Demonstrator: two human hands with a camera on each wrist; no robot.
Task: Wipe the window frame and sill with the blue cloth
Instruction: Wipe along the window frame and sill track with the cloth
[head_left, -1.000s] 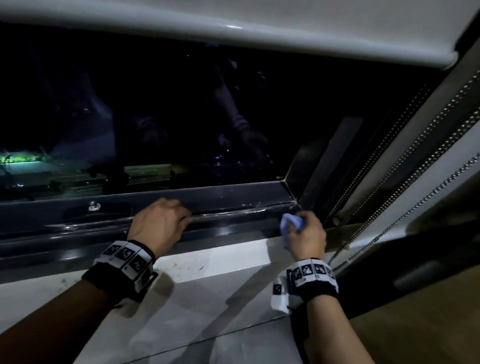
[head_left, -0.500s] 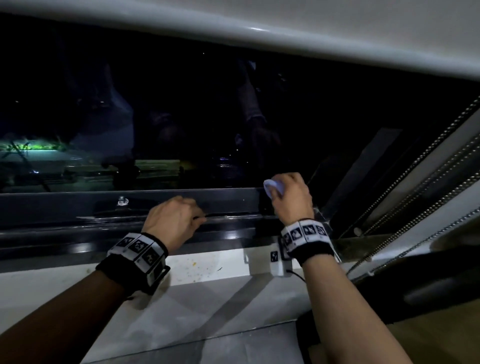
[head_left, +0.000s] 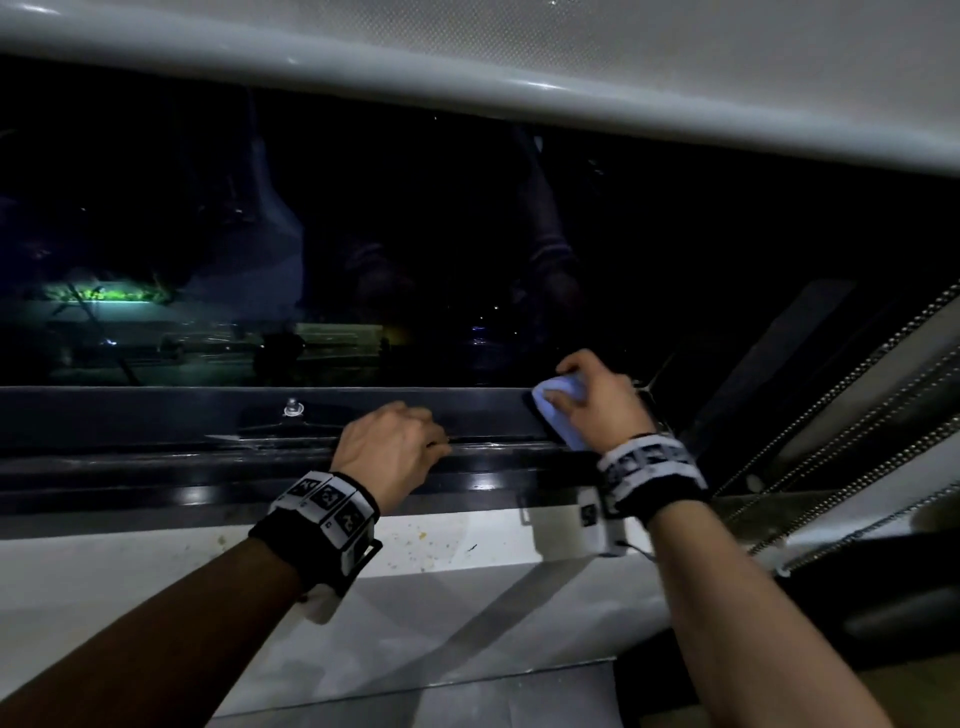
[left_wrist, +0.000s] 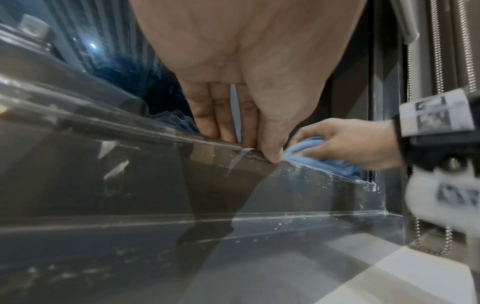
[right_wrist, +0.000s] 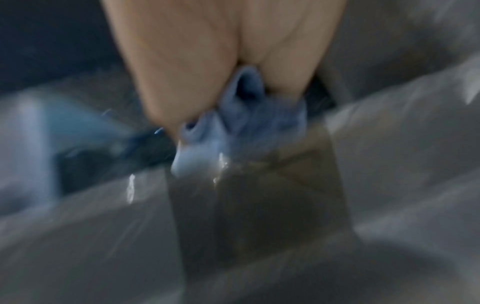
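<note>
My right hand (head_left: 592, 395) grips the bunched blue cloth (head_left: 558, 410) and presses it against the dark lower window frame (head_left: 156, 415), near the frame's right corner. The left wrist view shows the blue cloth (left_wrist: 322, 160) squeezed under the right hand (left_wrist: 345, 144) on the frame's ledge. In the blurred right wrist view the cloth (right_wrist: 233, 127) bulges out below my palm. My left hand (head_left: 389, 447) rests on the frame ledge to the left of the cloth, its fingers (left_wrist: 221, 115) straight and laid over the edge. The pale sill (head_left: 156, 582) lies below both wrists.
A rolled white blind (head_left: 519, 67) hangs above the dark glass (head_left: 415, 234). Bead chains (head_left: 857, 395) run down at the right beside the side frame. A small metal knob (head_left: 292, 407) sits on the lower frame left of my left hand. Crumbs speckle the sill.
My right hand has lifted the cloth from the low track at the corner up onto the frame's upper part and moved it slightly left. The left hand has stayed on the ledge.
</note>
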